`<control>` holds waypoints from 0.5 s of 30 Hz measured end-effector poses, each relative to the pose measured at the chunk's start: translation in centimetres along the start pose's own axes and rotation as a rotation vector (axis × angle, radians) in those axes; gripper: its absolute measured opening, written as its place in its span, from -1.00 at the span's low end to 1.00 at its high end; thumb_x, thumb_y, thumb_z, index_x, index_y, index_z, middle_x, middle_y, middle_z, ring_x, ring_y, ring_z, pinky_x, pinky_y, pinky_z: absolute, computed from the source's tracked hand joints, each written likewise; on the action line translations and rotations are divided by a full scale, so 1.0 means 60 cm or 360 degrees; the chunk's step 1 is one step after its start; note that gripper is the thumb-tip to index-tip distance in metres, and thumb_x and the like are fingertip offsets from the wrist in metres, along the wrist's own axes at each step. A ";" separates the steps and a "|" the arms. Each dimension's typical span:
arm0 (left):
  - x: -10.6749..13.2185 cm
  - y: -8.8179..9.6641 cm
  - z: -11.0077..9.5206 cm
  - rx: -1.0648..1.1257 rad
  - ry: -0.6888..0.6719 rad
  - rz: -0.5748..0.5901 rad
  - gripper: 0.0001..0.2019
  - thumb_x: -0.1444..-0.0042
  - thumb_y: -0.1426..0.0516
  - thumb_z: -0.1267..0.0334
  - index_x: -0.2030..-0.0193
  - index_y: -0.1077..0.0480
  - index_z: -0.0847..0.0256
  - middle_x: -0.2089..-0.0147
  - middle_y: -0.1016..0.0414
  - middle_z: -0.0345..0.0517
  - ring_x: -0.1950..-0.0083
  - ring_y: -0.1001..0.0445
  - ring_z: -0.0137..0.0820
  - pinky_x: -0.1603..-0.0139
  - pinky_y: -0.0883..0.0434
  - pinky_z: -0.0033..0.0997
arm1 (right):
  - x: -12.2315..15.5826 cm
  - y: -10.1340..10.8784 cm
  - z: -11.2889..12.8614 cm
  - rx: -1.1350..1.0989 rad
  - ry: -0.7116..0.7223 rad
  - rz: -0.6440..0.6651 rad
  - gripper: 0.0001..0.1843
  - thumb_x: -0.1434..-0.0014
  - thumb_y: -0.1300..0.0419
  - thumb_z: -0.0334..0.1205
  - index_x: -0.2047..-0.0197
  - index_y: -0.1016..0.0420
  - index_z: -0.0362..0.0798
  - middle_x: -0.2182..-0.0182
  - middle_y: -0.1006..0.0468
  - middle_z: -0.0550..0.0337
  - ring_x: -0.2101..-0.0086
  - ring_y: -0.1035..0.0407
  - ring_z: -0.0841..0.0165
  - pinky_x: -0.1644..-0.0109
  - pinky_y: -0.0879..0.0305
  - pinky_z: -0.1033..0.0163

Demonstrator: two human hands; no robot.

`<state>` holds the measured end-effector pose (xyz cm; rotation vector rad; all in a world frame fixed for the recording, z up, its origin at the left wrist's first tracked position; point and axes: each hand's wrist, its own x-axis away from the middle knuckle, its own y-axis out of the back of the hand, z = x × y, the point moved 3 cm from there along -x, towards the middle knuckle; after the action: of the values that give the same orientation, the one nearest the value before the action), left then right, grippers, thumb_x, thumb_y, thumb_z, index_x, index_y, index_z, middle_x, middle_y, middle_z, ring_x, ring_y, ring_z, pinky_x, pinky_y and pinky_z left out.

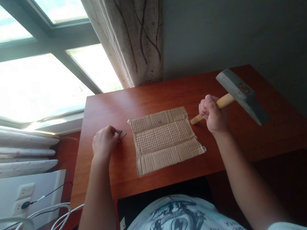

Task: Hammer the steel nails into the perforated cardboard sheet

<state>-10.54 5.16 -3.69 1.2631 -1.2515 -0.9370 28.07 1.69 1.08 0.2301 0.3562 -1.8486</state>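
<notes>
My right hand (214, 114) is wrapped round the wooden handle of a hammer (242, 94). Its big grey metal head is raised above the table's right side. To the left of the cardboard, my left hand (105, 142) has its fingers drawn together at a few thin metal nails (119, 133). One nail (122, 137) lies angled just beside the fingers. Between both hands lies a flat, creased piece of cardboard (169, 155), with rows of small holes across its upper and middle panels. Small dark nail-like bits show near its upper row, too small to make out well.
The reddish-brown wooden table (151, 101) meets a grey wall and a patterned curtain (139, 31) at the back. A bright window is at the left. White cables (58, 221) and a wall socket (26, 191) are beside the table's left edge.
</notes>
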 end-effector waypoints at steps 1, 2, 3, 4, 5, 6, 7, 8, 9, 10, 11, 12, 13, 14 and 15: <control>0.001 -0.002 0.003 0.0053 0.0000 -0.0032 -0.71 -0.15 -0.08 0.08 0.16 -0.57 0.13 0.10 -0.65 0.06 0.06 -0.58 -0.04 0.22 -0.40 -0.24 | 0.000 0.000 0.000 0.0003 -0.0001 0.0003 -0.36 -0.32 -0.16 0.14 0.65 -0.04 0.01 0.71 0.00 0.38 0.68 0.05 0.52 0.62 0.20 0.26; 0.003 -0.004 0.007 0.0105 0.0003 -0.0068 -0.72 -0.15 -0.09 0.08 0.17 -0.57 0.12 0.11 -0.65 0.03 0.07 -0.58 -0.06 0.22 -0.40 -0.25 | 0.001 0.000 0.000 0.0006 0.0002 0.0005 -0.36 -0.32 -0.16 0.14 0.65 -0.04 0.01 0.71 0.00 0.38 0.68 0.05 0.52 0.62 0.20 0.26; 0.006 -0.005 0.011 0.0154 0.0010 -0.0106 -0.72 -0.14 -0.10 0.07 0.16 -0.56 0.12 0.11 -0.65 0.01 0.07 -0.58 -0.07 0.21 -0.41 -0.26 | 0.001 0.000 0.000 0.0009 0.0008 0.0008 -0.36 -0.32 -0.16 0.14 0.64 -0.04 0.01 0.70 0.00 0.38 0.68 0.05 0.52 0.62 0.19 0.26; 0.008 -0.007 0.015 0.0199 0.0024 -0.0145 -0.73 -0.13 -0.11 0.08 0.16 -0.56 0.12 0.12 -0.65 0.00 0.07 -0.58 -0.08 0.20 -0.41 -0.26 | 0.001 0.000 0.000 0.0013 0.0014 0.0009 -0.37 -0.32 -0.15 0.14 0.64 -0.04 0.01 0.70 0.00 0.38 0.68 0.04 0.52 0.62 0.19 0.26; 0.010 -0.008 0.019 0.0243 0.0040 -0.0186 -0.73 -0.12 -0.12 0.08 0.16 -0.56 0.13 0.14 -0.65 -0.01 0.07 -0.59 -0.09 0.18 -0.42 -0.25 | 0.001 0.000 -0.001 0.0014 0.0019 0.0009 -0.37 -0.33 -0.15 0.13 0.64 -0.04 0.01 0.70 0.00 0.38 0.68 0.04 0.52 0.62 0.19 0.26; 0.012 -0.010 0.023 0.0295 0.0060 -0.0227 -0.74 -0.11 -0.13 0.09 0.18 -0.56 0.13 0.16 -0.65 -0.01 0.08 -0.59 -0.10 0.17 -0.42 -0.24 | 0.001 0.000 -0.001 0.0012 0.0021 0.0008 -0.37 -0.33 -0.15 0.13 0.64 -0.04 0.01 0.70 0.00 0.39 0.68 0.04 0.52 0.62 0.19 0.27; 0.014 -0.011 0.026 0.0364 0.0079 -0.0270 -0.75 -0.10 -0.14 0.10 0.19 -0.56 0.14 0.18 -0.65 -0.02 0.10 -0.60 -0.11 0.16 -0.43 -0.24 | 0.000 0.001 -0.001 0.0005 0.0022 0.0008 -0.37 -0.33 -0.16 0.13 0.64 -0.04 0.01 0.70 0.00 0.39 0.68 0.05 0.52 0.62 0.20 0.27; 0.015 -0.012 0.029 0.0458 0.0095 -0.0310 -0.76 -0.09 -0.16 0.10 0.21 -0.56 0.15 0.21 -0.65 -0.03 0.13 -0.60 -0.13 0.15 -0.44 -0.24 | 0.000 0.001 -0.002 -0.0004 0.0022 0.0009 -0.37 -0.33 -0.16 0.12 0.64 -0.04 0.01 0.70 0.00 0.38 0.68 0.05 0.52 0.62 0.20 0.27; 0.016 -0.013 0.030 0.0591 0.0103 -0.0343 -0.77 -0.08 -0.17 0.09 0.23 -0.55 0.15 0.25 -0.64 -0.04 0.17 -0.61 -0.16 0.16 -0.46 -0.25 | 0.000 0.001 -0.002 -0.0010 0.0021 0.0008 -0.37 -0.32 -0.16 0.12 0.64 -0.04 0.01 0.70 0.00 0.38 0.68 0.05 0.52 0.62 0.20 0.27; 0.017 -0.013 0.029 0.0774 0.0103 -0.0368 -0.77 -0.06 -0.19 0.08 0.25 -0.54 0.17 0.28 -0.63 -0.05 0.20 -0.61 -0.19 0.18 -0.47 -0.27 | 0.001 0.001 -0.002 -0.0012 0.0020 0.0006 -0.37 -0.32 -0.16 0.12 0.64 -0.04 0.01 0.70 0.00 0.38 0.68 0.05 0.52 0.62 0.20 0.27; 0.018 -0.012 0.026 0.1004 0.0095 -0.0387 -0.76 -0.04 -0.21 0.07 0.25 -0.53 0.18 0.30 -0.62 -0.07 0.23 -0.62 -0.21 0.21 -0.49 -0.29 | 0.001 0.002 -0.003 -0.0009 0.0020 0.0002 -0.36 -0.32 -0.16 0.12 0.65 -0.04 0.01 0.70 0.00 0.38 0.68 0.05 0.52 0.62 0.20 0.26; 0.019 -0.010 0.021 0.1258 0.0082 -0.0405 -0.74 -0.02 -0.24 0.05 0.25 -0.51 0.20 0.32 -0.61 -0.08 0.25 -0.62 -0.23 0.23 -0.51 -0.30 | 0.001 0.002 -0.003 -0.0002 0.0021 -0.0004 -0.36 -0.32 -0.16 0.13 0.65 -0.04 0.00 0.71 0.00 0.38 0.68 0.05 0.52 0.62 0.20 0.26; 0.021 -0.004 0.012 0.1503 0.0065 -0.0425 -0.71 0.01 -0.27 0.05 0.25 -0.50 0.22 0.32 -0.60 -0.09 0.27 -0.63 -0.25 0.24 -0.53 -0.31 | 0.002 0.002 -0.003 0.0005 0.0021 -0.0009 -0.36 -0.32 -0.16 0.13 0.65 -0.04 0.00 0.71 0.00 0.38 0.68 0.05 0.52 0.62 0.20 0.26; 0.025 0.003 0.002 0.1726 0.0044 -0.0451 -0.69 0.03 -0.29 0.06 0.24 -0.48 0.23 0.32 -0.60 -0.09 0.27 -0.63 -0.26 0.25 -0.55 -0.32 | 0.002 0.002 -0.002 0.0013 0.0019 -0.0012 -0.36 -0.32 -0.16 0.14 0.65 -0.04 0.00 0.71 0.00 0.38 0.68 0.05 0.52 0.62 0.20 0.26; 0.029 0.014 -0.011 0.1875 0.0023 -0.0487 -0.68 0.04 -0.31 0.07 0.24 -0.47 0.25 0.31 -0.60 -0.09 0.27 -0.64 -0.27 0.25 -0.56 -0.33 | 0.003 0.002 -0.002 0.0019 0.0018 -0.0012 -0.36 -0.31 -0.16 0.14 0.65 -0.03 0.01 0.71 0.00 0.38 0.68 0.05 0.52 0.62 0.19 0.26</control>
<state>-9.76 3.64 -2.54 2.4040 -1.6888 -0.3135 28.13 1.55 0.92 0.2479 0.3544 -1.8578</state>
